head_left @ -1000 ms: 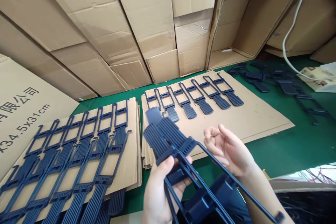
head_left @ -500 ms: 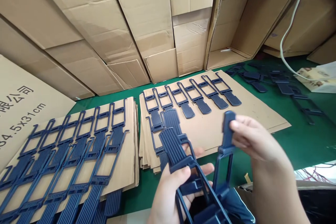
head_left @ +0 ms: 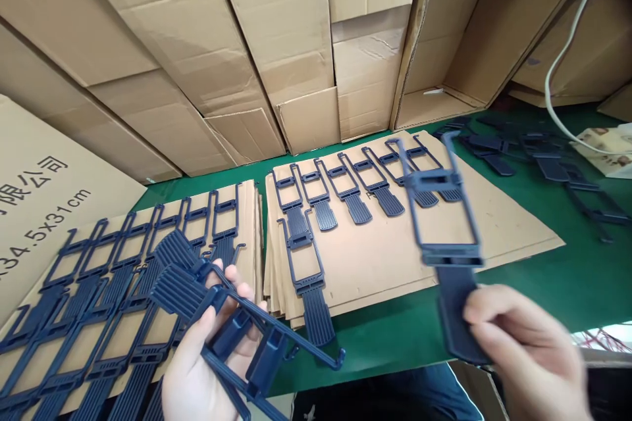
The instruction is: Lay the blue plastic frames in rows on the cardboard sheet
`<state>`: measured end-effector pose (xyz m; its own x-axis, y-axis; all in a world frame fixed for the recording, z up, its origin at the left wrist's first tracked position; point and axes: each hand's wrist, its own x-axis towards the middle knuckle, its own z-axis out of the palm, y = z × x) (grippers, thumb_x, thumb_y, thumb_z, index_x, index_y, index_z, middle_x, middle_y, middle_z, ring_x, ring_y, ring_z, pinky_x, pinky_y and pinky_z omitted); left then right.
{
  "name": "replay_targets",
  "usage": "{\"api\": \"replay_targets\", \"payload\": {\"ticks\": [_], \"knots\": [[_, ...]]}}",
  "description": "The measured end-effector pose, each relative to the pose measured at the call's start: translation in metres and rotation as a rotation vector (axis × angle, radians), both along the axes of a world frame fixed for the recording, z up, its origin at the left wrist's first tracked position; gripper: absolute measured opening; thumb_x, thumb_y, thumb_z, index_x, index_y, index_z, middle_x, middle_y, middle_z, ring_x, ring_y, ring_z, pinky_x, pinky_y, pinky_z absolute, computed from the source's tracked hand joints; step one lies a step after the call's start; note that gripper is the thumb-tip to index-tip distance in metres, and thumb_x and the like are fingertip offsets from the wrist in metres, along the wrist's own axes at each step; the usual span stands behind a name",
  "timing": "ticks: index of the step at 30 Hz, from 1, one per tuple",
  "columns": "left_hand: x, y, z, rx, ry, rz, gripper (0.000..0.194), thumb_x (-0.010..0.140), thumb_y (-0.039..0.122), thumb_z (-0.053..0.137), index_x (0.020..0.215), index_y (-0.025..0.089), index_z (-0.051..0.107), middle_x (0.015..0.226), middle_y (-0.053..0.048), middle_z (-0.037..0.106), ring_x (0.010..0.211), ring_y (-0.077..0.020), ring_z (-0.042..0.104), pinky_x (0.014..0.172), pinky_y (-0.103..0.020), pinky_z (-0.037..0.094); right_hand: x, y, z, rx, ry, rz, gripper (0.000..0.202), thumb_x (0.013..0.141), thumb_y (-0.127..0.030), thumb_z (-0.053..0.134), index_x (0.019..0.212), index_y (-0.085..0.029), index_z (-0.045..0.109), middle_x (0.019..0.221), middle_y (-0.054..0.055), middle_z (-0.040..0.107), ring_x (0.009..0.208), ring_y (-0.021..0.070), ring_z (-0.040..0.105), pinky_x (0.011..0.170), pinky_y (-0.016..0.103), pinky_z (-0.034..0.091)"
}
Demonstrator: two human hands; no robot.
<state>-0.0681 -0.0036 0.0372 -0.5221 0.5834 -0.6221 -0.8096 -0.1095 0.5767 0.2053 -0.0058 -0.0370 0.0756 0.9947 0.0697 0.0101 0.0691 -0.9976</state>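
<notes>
My left hand (head_left: 190, 362) is closed around two dark blue plastic brackets (head_left: 180, 286), their ribbed paddles pointing up and left and their open frames crossing the palm. Between the thumb and fingers of my right hand (head_left: 536, 348), a third plastic bracket (head_left: 451, 254) is pinched by its flat paddle. Its hooked frame points upward, over the right part of a cardboard stack (head_left: 385, 263). Similar brackets (head_left: 351, 197) lie side by side along that stack's far edge. One more bracket (head_left: 318, 316) starts a nearer row at the left, its paddle overhanging the edge.
At left, another cardboard stack (head_left: 247, 230) carries overlapping rows of brackets. Loose brackets (head_left: 548, 158) are heaped on the green table (head_left: 385, 335) at the far right, below a white cable (head_left: 553, 72). Cardboard boxes (head_left: 276, 26) wall off the back, and a printed box (head_left: 44, 177) stands left.
My left hand has moved left with its brackets. My right hand has turned its bracket frame-up, apart from the others, and brought it right over the cardboard.
</notes>
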Motion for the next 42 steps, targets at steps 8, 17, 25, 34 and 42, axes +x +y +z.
{"api": "replay_targets", "payload": {"ticks": [8,17,25,34,42], "knots": [[-0.01,-0.003,-0.027,0.24,-0.057,-0.177,0.062,0.076,0.01,0.04,0.135,0.029,0.039,0.096,-0.004,0.07,0.069,-0.0209,0.068,0.058,-0.034,0.058,-0.056,0.008,-0.027,0.158,-0.338,0.357,0.011,0.087,-0.016,0.042,0.082,-0.018,0.051,0.07,0.0,0.052,0.059,0.0074,0.046,0.055,0.016,0.039],[-0.023,-0.009,-0.035,0.326,-0.043,-0.285,0.046,0.075,0.002,0.04,0.112,0.02,0.061,0.101,-0.006,0.069,0.08,-0.0201,0.067,0.07,-0.034,0.056,-0.07,0.011,-0.028,0.137,-0.403,0.447,0.013,0.079,-0.009,0.04,0.08,-0.018,0.049,0.069,-0.003,0.052,0.061,0.0065,0.047,0.058,0.015,0.037],[-0.007,0.002,-0.02,0.062,-0.026,-0.103,0.045,0.079,0.01,0.035,0.115,0.019,0.059,0.091,-0.005,0.07,0.064,-0.0184,0.066,0.053,-0.031,0.057,-0.077,0.01,-0.034,-0.141,-0.237,0.453,0.016,0.086,-0.024,0.039,0.093,-0.018,0.052,0.066,-0.001,0.048,0.057,0.0091,0.041,0.053,0.019,0.034],[-0.007,0.005,-0.026,0.007,-0.022,-0.124,0.043,0.081,0.009,0.035,0.115,0.018,0.061,0.095,-0.004,0.07,0.068,-0.0193,0.067,0.054,-0.031,0.058,-0.092,0.007,-0.041,-0.502,0.124,0.379,0.072,0.086,-0.037,0.044,0.144,-0.021,0.005,0.06,-0.007,0.038,0.047,0.0064,0.032,0.043,0.016,0.033],[-0.007,0.004,-0.033,0.079,-0.023,-0.149,0.044,0.082,0.007,0.034,0.118,0.018,0.058,0.1,-0.006,0.069,0.073,-0.0195,0.067,0.059,-0.033,0.058,-0.092,0.016,-0.035,-0.606,0.03,0.434,0.071,0.084,-0.043,0.043,0.145,-0.029,0.009,0.056,-0.008,0.043,0.036,0.0073,0.045,0.033,0.016,0.037]]}}
